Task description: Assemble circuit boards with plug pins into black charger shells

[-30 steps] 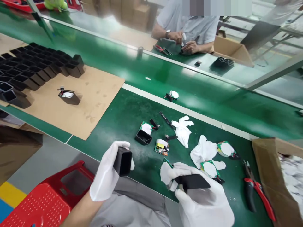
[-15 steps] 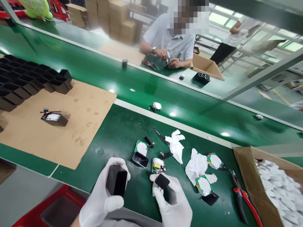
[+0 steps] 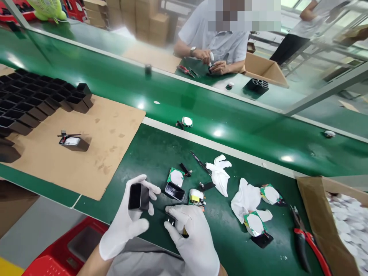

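A black rectangular housing (image 3: 138, 196) sits against the fingers of my gloved left hand (image 3: 129, 214), its open end facing me and the thumb spread away from it. My gloved right hand (image 3: 191, 234) pinches a small black plug cap (image 3: 170, 219) with two metal prongs; a yellow part shows below the fingers, mostly hidden. Just beyond the hands lie another black housing (image 3: 174, 191), a green circuit board with a white pad (image 3: 176, 177), and a board with a yellow component (image 3: 196, 197).
Black housings (image 3: 37, 99) stand in rows on cardboard (image 3: 115, 126) at left. To the right are white gloves (image 3: 220, 174), more boards (image 3: 255, 224), red-handled pliers (image 3: 304, 241) and a box of white pads (image 3: 316, 214). A co-worker (image 3: 212, 46) sits across the green channel.
My right hand has moved left, closer to the left hand, and turned so the prongs show. The left hand has tilted the housing and loosened its fingers. The camera view has shifted slightly.
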Tool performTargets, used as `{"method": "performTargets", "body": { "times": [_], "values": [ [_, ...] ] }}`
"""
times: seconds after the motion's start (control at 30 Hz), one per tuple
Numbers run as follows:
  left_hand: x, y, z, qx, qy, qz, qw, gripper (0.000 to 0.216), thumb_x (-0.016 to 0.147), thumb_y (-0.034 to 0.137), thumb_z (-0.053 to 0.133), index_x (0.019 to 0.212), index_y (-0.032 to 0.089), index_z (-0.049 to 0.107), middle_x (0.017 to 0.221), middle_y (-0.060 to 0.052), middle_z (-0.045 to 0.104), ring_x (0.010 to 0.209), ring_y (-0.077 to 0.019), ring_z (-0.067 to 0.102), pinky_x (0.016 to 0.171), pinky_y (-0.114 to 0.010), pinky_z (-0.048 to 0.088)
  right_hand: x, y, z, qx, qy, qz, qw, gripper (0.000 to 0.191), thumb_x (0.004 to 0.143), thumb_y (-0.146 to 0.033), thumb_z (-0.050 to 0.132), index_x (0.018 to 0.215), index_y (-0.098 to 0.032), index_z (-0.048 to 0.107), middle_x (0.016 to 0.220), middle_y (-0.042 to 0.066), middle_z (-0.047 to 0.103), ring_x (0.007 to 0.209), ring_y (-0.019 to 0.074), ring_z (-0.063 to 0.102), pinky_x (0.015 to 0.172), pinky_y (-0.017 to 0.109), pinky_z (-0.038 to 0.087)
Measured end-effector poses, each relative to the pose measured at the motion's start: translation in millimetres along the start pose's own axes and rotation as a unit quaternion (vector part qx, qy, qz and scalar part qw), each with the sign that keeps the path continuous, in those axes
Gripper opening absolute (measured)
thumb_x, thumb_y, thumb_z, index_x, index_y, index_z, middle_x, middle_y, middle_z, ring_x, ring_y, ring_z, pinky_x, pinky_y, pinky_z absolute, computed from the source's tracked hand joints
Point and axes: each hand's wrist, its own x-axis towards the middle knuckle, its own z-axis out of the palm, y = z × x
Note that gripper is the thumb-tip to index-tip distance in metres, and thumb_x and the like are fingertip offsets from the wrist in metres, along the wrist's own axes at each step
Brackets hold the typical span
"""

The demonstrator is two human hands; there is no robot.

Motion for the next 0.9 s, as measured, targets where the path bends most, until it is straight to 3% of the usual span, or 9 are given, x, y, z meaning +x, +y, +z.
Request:
{"method": "performTargets", "body": {
  "times": [0.1, 0.2, 0.27, 0.37, 0.53, 0.63, 0.77, 0.9],
  "values": [
    [6.4, 2.1, -2.1, 0.11, 0.009, -0.028, 0.994, 0.059, 0.085, 0.042, 0.093, 0.132, 0.028, 0.06, 0.109, -0.006, 0.074, 0.099, -0.0231, 0.068, 0.086, -0.036, 0.058, -1.3, 3.0, 2.7, -0.003, -0.008, 0.001, 1.0, 0.029, 0.102, -0.02, 0.076, 0.13, -0.026, 0.07, 0.095, 0.001, 0.083, 0.091, 0.023, 0.082, 0.087, 0.04, 0.063],
    [12.9, 7.2, 3.3, 0.189, 0.027, -0.035, 0.981, 0.046, 0.087, 0.03, 0.085, 0.126, 0.024, 0.061, 0.102, -0.004, 0.076, 0.095, -0.0221, 0.069, 0.091, -0.039, 0.056, -2.1, 4.7, 6.3, -0.007, -0.01, -0.004, 1.0, 0.028, 0.101, -0.019, 0.077, 0.128, -0.024, 0.07, 0.088, 0.0, 0.08, 0.088, 0.0227, 0.079, 0.087, 0.04, 0.06],
    [14.7, 8.1, 6.9, 0.213, 0.025, -0.015, 0.977, 0.045, 0.089, 0.029, 0.081, 0.128, 0.024, 0.059, 0.102, -0.004, 0.078, 0.093, -0.0215, 0.069, 0.093, -0.04, 0.056, -2.1, 5.3, 9.1, -0.015, -0.007, -0.011, 1.0, 0.027, 0.1, -0.018, 0.078, 0.125, -0.022, 0.071, 0.08, -0.002, 0.076, 0.086, 0.023, 0.078, 0.087, 0.04, 0.059],
    [12.3, 2.5, 7.2, 0.252, 0.022, 0.057, 0.966, 0.043, 0.089, 0.033, 0.081, 0.126, 0.023, 0.062, 0.109, -0.006, 0.076, 0.103, -0.0242, 0.072, 0.102, -0.044, 0.056, -2.5, 4.5, 11.7, -0.036, 0.002, -0.024, 0.999, 0.028, 0.098, -0.021, 0.08, 0.125, -0.021, 0.072, 0.087, 0.002, 0.079, 0.093, 0.0258, 0.078, 0.092, 0.043, 0.058],
    [5.9, -9.8, -0.3, 0.444, 0.146, 0.141, 0.873, 0.062, 0.077, 0.035, 0.095, 0.133, 0.025, 0.07, 0.124, -0.008, 0.06, 0.124, -0.0326, 0.068, 0.115, -0.054, 0.053, -6.8, 0.9, 1.2, -0.079, -0.004, -0.036, 0.996, 0.049, 0.092, -0.028, 0.088, 0.136, -0.018, 0.069, 0.125, 0.013, 0.084, 0.123, 0.0359, 0.076, 0.113, 0.056, 0.047],
    [7.6, -8.1, -4.2, 0.483, 0.133, 0.149, 0.852, 0.066, 0.074, 0.027, 0.1, 0.132, 0.024, 0.069, 0.125, -0.008, 0.064, 0.122, -0.032, 0.07, 0.113, -0.054, 0.055, -8.9, 5.8, -11.2, -0.128, -0.044, -0.056, 0.989, 0.06, 0.089, -0.029, 0.09, 0.144, -0.022, 0.067, 0.141, 0.011, 0.08, 0.136, 0.0395, 0.071, 0.121, 0.06, 0.036],
    [11.4, -1.1, -5.7, 0.493, 0.11, 0.152, 0.85, 0.054, 0.068, 0.024, 0.105, 0.11, 0.023, 0.071, 0.112, -0.003, 0.073, 0.104, -0.0268, 0.075, 0.103, -0.046, 0.058, -6.4, 20.9, -21.1, -0.157, -0.064, -0.096, 0.981, 0.05, 0.09, -0.021, 0.086, 0.138, -0.024, 0.072, 0.129, 0.007, 0.085, 0.126, 0.0339, 0.076, 0.121, 0.055, 0.033],
    [13.1, -3.1, -4.0, 0.491, 0.118, 0.162, 0.848, 0.054, 0.07, 0.023, 0.104, 0.111, 0.023, 0.07, 0.111, -0.003, 0.074, 0.102, -0.025, 0.077, 0.097, -0.041, 0.061, -3.0, 30.7, -21.1, -0.161, -0.039, -0.111, 0.98, 0.038, 0.095, -0.026, 0.082, 0.132, -0.022, 0.075, 0.116, 0.009, 0.085, 0.111, 0.0313, 0.079, 0.114, 0.052, 0.038]
  ]
}}
